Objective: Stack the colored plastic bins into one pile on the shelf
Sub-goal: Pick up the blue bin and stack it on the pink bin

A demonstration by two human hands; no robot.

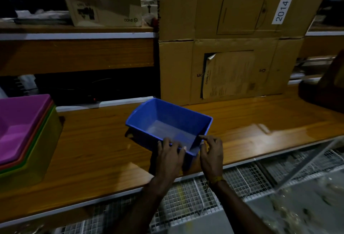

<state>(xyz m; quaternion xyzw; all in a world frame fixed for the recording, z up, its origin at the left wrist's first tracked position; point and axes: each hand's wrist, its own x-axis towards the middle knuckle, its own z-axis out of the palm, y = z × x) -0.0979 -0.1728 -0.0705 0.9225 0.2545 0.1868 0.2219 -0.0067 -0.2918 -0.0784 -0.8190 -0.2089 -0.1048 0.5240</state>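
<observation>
The blue bin (168, 127) sits tilted over the wooden shelf (260, 122), at twelve o'clock from both hands. The left hand (170, 156) grips its near rim, fingers curled over the edge. The right hand (212, 152) pinches the near right corner. Off at nine o'clock, well apart, waits the pile of nested bins (24, 137), purple on top, near the shelf's left end.
</observation>
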